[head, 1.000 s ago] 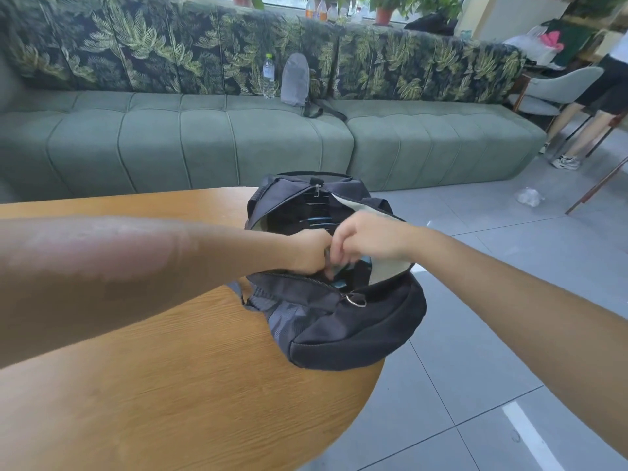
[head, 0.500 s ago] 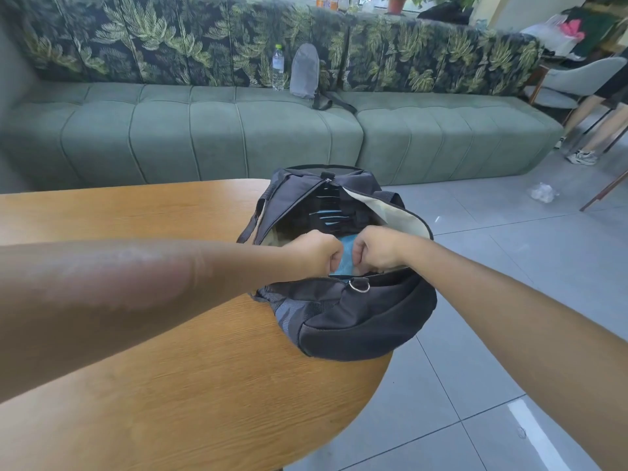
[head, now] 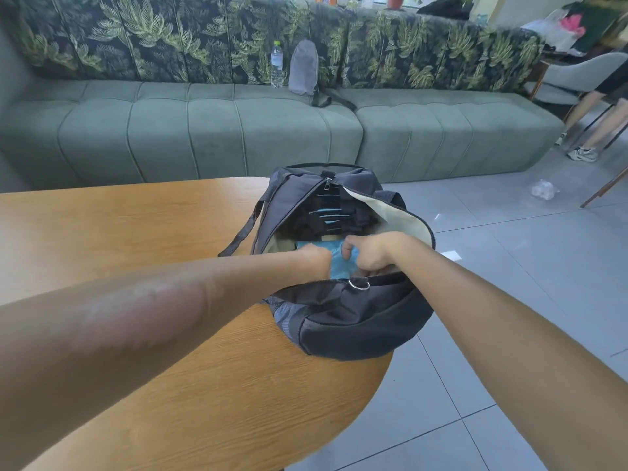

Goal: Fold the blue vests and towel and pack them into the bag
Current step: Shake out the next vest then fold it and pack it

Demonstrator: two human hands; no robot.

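**Both hands in the bag**

Your bag (head: 343, 314) sits on the table (head: 170, 385), right at the round edge, with its near end hanging a little over the floor (head: 509, 266). The top is unzipped and wide open. You can see the pale lining on the right side.

Blue cloth (head: 339, 263) lies inside the bag, down near the front. It is too bunched up to tell if it is a vest or the towel.

Your right hand (head: 368, 254) is in the opening. Its fingers are curled tight and they pinch the blue cloth.

Your left hand (head: 314, 260) reaches into the bag too, just beside the cloth. The bag's edge and your wrist hide its fingers, so you cannot tell if it grips anything.

Behind the table stands a green sofa (head: 238, 130). A bottle (head: 277, 64) and a gray pouch (head: 303, 68) lean on its leafy back.
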